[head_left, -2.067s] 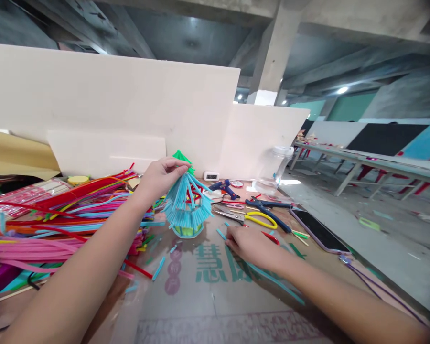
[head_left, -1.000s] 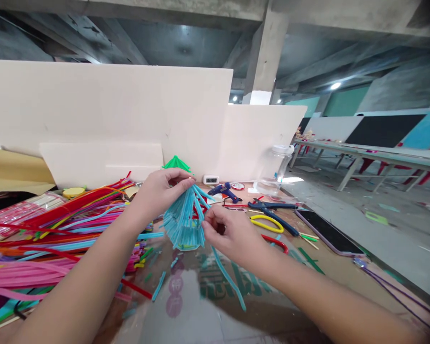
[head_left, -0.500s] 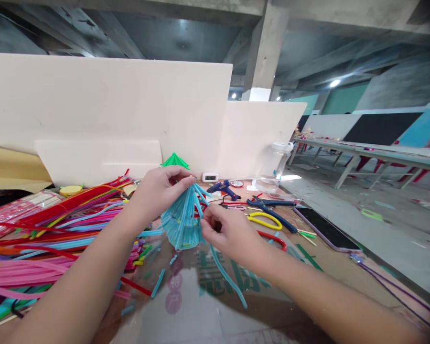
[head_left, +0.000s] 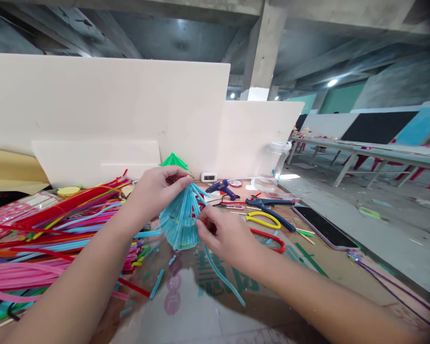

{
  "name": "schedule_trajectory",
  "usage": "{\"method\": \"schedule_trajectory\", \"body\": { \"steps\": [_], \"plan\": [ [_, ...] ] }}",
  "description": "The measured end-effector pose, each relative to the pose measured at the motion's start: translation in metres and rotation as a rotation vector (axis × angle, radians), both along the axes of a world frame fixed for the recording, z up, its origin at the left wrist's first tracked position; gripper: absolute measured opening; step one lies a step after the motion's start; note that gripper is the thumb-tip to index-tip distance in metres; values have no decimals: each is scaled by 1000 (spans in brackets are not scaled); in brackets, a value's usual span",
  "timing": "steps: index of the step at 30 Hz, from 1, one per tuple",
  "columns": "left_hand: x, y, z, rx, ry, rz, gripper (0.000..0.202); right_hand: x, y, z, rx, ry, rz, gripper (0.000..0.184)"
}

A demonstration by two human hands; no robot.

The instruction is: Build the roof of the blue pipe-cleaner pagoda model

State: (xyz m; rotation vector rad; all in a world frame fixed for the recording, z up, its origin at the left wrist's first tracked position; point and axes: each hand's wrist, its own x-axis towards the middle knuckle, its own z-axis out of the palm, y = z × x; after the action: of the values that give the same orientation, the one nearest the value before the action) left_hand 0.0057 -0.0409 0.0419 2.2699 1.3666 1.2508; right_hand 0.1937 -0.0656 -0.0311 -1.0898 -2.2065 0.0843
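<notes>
At blue model's [head_left: 179,220] edge; right hand [head_left: 222,235]

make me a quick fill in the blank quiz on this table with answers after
The strip extending below the right hand is ____.
The pointed roof showing above the left hand is ____.
In this view, the phone lies to the ____ of the pliers.
The clear bottle has a ____ lid.

Missing words: blue; green; right; white.

A craft workshop in a bare concrete hall is indicated: raw beams [head_left: 186,7] are exposed overhead, the worktable [head_left: 186,327] is strewn with pipe cleaners [head_left: 25,278], a hot-glue gun [head_left: 225,188] and blue-handled pliers [head_left: 280,220], and long tables [head_left: 383,152] are set on a scrap-littered floor [head_left: 318,205].
</notes>
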Motion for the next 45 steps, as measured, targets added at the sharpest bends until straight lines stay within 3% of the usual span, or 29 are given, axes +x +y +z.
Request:
{"method": "schedule_trajectory", "body": {
  "steps": [41, 45],
  "plan": [
    [-2, -2, 2, 26, 79, 58, 31, -4, -1, 1, 4, -14, -15, 21],
    [-5, 0, 2, 5, 57, 50, 33, 1, -1, 10, -12, -12, -10, 38]
  ]
}}
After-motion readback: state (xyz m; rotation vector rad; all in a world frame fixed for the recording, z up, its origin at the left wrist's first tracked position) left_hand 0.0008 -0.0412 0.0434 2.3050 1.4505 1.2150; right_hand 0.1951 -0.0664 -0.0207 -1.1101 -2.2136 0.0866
